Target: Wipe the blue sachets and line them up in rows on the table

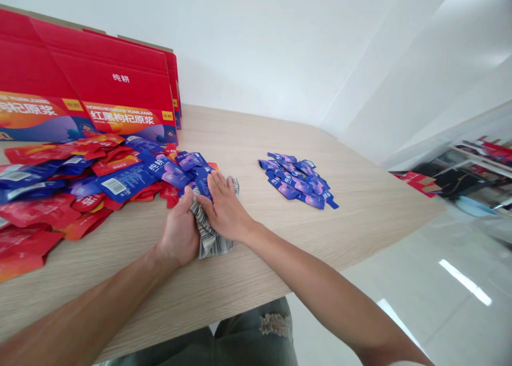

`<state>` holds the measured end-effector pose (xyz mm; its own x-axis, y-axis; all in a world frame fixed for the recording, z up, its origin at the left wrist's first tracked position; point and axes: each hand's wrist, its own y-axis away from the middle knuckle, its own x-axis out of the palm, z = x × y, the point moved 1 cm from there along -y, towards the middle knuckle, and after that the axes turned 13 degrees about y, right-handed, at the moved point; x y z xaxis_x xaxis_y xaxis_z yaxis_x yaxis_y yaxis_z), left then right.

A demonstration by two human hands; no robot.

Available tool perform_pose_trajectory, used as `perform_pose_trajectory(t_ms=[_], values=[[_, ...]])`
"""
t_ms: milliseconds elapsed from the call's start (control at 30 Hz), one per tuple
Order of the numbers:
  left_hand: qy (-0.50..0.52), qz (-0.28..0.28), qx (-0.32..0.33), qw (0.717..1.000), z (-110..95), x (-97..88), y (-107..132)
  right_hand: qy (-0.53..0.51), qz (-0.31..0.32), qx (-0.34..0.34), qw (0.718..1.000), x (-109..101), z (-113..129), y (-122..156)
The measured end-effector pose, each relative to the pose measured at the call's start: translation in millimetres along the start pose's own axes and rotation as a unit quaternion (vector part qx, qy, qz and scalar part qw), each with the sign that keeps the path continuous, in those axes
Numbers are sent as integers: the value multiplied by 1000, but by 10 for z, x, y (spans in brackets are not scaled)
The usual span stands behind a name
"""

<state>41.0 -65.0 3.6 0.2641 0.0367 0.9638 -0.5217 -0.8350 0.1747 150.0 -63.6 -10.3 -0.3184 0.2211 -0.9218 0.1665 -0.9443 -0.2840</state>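
Over the front middle of the table, both hands meet at a grey-and-white striped cloth [215, 245]. My left hand [183, 232] is closed around the cloth's left side, its thumb up along the edge. From the right, my right hand [227, 210] presses on the cloth with its fingers together and stretched forward. A blue pouch [203, 180] shows just beyond my fingers; whether a hand grips it is hidden. To the left spreads a heap of red pouches [48, 216] and blue pouches [120, 183], which reaches up to my hands.
Red printed cartons [92, 67] stand against the wall behind the heap. A smaller pile of blue pouches [298, 179] lies right of my hands on the wooden table [248, 136]. Blurred shelves [484, 158] are at far right, beyond the table's edge.
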Motion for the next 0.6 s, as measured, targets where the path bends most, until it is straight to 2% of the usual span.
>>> perform_pose_trajectory(t_ms=[133,300,400,500,600], values=[[-3,-33,10,999,-17,62,39,3,39,-29,999,-81,78,72],[-2,-99,6,995,-56,110,72,6,33,-66,997,-216,189,140],[-3,-101,-14,995,-65,139,88,-9,38,-70,997,-356,186,155],[-15,-64,-30,997,-60,175,103,-104,-31,-21,994,-468,81,119],[-19,-45,-29,998,-52,172,96,-244,-100,91,960,-448,-82,7]])
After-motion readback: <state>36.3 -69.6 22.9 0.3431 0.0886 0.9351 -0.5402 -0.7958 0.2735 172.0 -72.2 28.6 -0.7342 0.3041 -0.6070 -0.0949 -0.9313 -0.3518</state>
